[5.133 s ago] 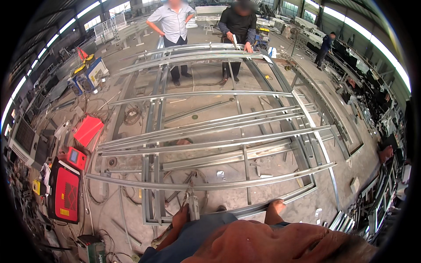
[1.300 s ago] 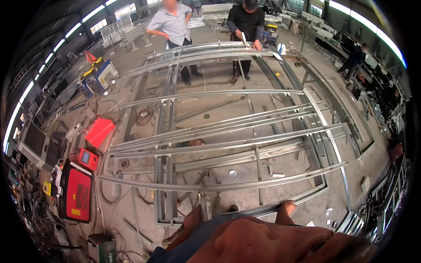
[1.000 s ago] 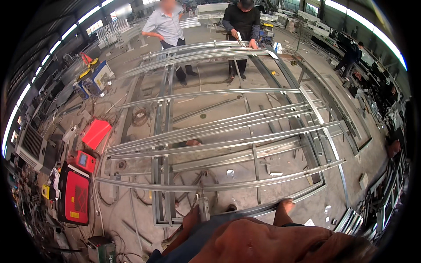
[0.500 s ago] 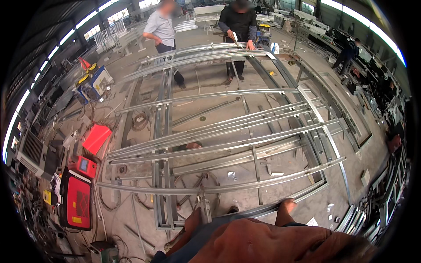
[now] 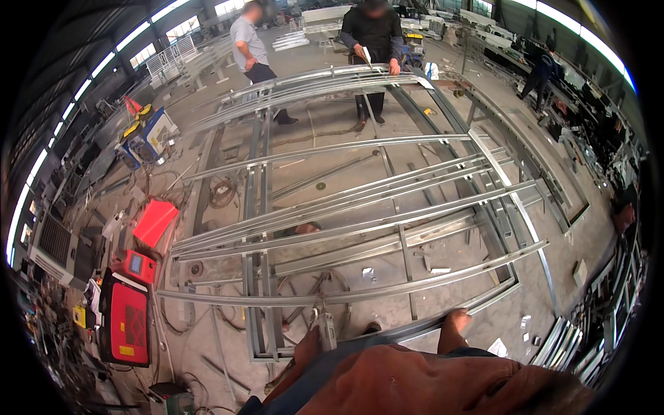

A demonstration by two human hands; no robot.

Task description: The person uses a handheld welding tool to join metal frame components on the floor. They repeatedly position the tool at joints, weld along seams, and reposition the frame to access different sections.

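A large frame of long grey steel rails [image 5: 360, 228] lies on low supports across the workshop floor in front of me. My left hand [image 5: 305, 348] is at the near edge of the frame, closed around a small upright metal clamp [image 5: 324, 329] that sits on the nearest rail. My right hand [image 5: 454, 324] grips the curved near rail [image 5: 484, 304] further right, fingers over its top. My orange-brown sleeves and dark clothing fill the lower edge and hide both wrists.
Red welding machines [image 5: 128, 315] and a red panel [image 5: 155, 221] stand at the left among cables. A person in a light shirt [image 5: 250, 52] and a person in dark clothes [image 5: 373, 41] are at the frame's far end. Steel offcuts [image 5: 574, 339] lie at the right.
The person in the light shirt has walked left along the far end of the frame. The other person stays bent over the far rail. My hands have stayed where they were.
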